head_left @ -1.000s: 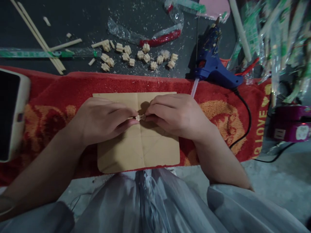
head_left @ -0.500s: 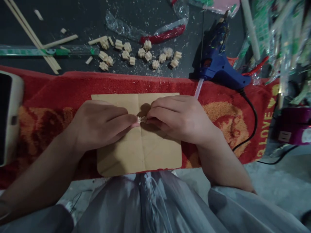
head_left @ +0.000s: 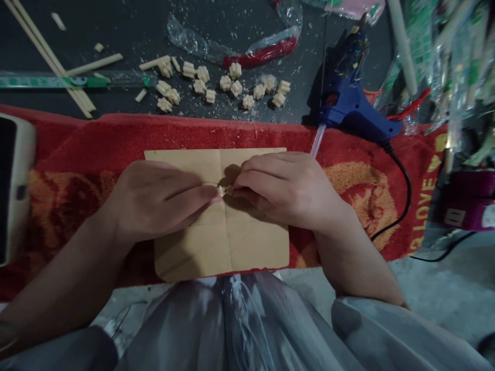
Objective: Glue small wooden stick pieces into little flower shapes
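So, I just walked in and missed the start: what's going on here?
A person's left hand and right hand pinch small pale flower-shaped pieces over a tan card on a red towel. More ridged pale pieces lie on the dark table beyond, and a blue glue gun sits to the right.

Single head-worn view, steeply downward

A craft workspace: blue glue gun at upper right, pale cut pieces on the dark surface, top centre.

Dark table, red towel, pieces (ridged)
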The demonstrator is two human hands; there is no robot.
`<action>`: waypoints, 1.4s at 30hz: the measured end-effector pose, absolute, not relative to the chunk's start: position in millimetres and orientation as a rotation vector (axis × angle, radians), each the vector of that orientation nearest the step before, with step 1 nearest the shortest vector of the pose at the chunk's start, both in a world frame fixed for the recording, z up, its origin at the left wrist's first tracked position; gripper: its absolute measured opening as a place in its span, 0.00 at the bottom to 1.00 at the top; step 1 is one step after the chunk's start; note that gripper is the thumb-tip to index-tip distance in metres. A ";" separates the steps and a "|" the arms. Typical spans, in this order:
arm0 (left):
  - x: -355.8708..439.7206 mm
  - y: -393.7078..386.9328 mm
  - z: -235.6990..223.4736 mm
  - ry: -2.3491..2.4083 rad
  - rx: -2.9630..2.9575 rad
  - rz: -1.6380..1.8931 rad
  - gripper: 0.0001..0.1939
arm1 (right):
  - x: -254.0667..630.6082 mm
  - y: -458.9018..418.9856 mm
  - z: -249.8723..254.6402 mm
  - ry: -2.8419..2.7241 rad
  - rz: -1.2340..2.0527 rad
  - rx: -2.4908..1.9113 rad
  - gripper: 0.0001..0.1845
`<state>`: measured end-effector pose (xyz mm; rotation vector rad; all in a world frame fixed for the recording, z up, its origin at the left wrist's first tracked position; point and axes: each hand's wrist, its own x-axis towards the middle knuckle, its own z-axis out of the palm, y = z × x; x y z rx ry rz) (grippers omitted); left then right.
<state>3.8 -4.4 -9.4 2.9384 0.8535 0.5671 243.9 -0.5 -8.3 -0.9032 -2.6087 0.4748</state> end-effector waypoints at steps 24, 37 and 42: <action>2.4 -3.9 -15.1 0.773 2.939 0.684 0.02 | 244.3 -0.4 -8.0 -2.611 0.419 -0.865 0.16; 2.7 -3.8 -13.9 0.774 2.930 0.686 0.02 | 244.0 -0.5 -8.6 -2.606 0.380 -0.856 0.15; 2.2 -3.9 -12.6 0.778 2.943 0.689 0.03 | 244.5 -0.5 -8.9 -2.611 0.389 -0.848 0.15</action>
